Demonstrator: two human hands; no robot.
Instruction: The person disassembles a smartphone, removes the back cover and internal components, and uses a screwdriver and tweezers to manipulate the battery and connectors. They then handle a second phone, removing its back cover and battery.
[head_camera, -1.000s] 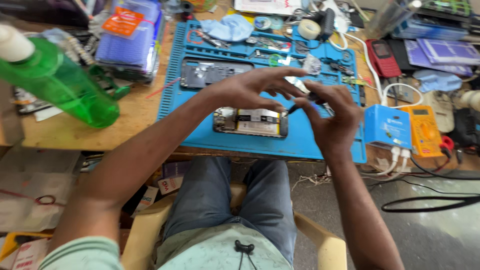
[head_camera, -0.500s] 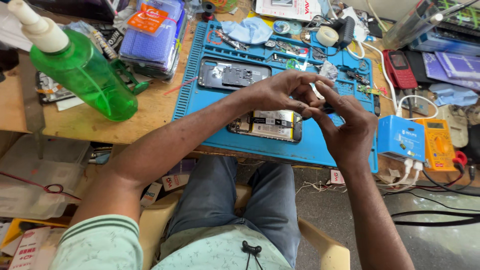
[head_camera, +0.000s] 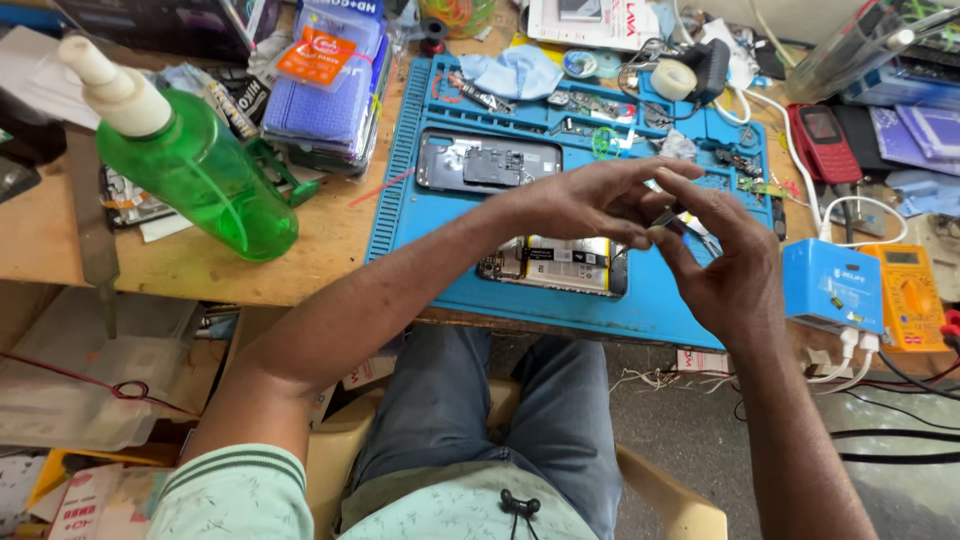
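while both hands meet over the blue mat (head_camera: 440, 215), right hand (head_camera: 725, 265) pinching tweezers (head_camera: 672, 218), left hand (head_camera: 585, 200) touching

Left hand (head_camera: 585, 200) enters from 7 o'clock, fingers extended toward 3 o'clock. Right hand (head_camera: 725, 260) rises from 5 o'clock, fingertips pinched, meeting the left fingertips.

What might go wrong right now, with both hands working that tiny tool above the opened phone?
1. The left hand and right hand pinch a thin tool in mid-air; a slip could drop it onto the opened phone.
2. That phone lies near the blue mat's front edge, so a nudge might push it off.
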